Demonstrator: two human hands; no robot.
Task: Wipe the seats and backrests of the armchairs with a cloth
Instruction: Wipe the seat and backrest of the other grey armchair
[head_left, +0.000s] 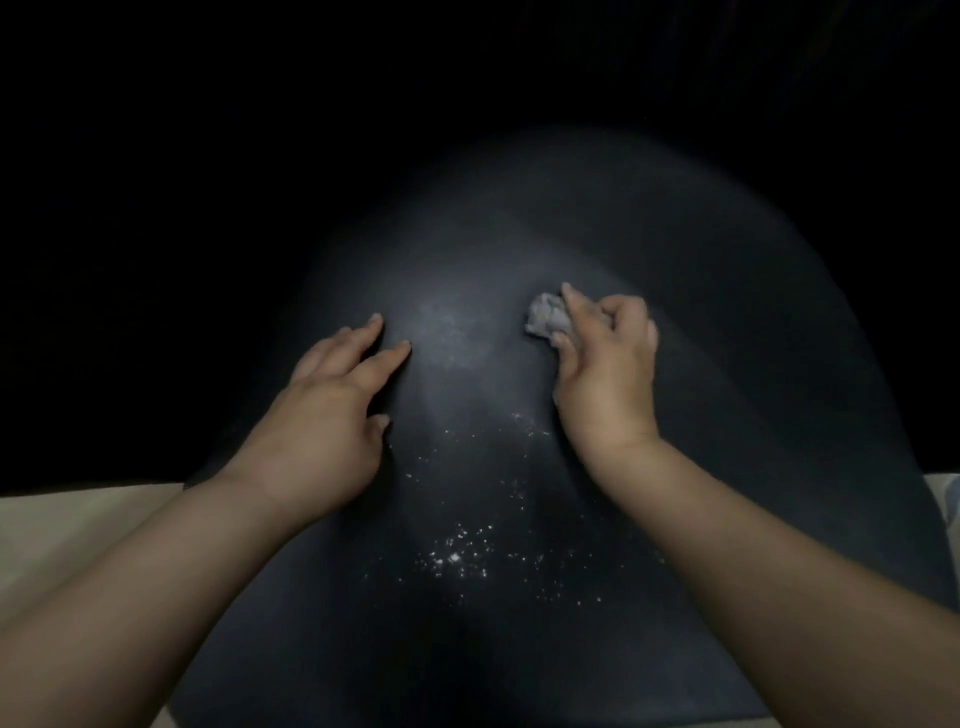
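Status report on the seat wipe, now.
Right hand grips balled cloth on dark seat. Left hand open, fingers flat on seat. White specks near front edge, nothing in the way.

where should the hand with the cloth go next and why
Probably drag the right hand, which grips the crumpled cloth, down toward the white specks scattered on the dark seat nearer the person. They lie unwiped below the cloth, while the left hand rests with straight fingers on the seat, clear of that path.
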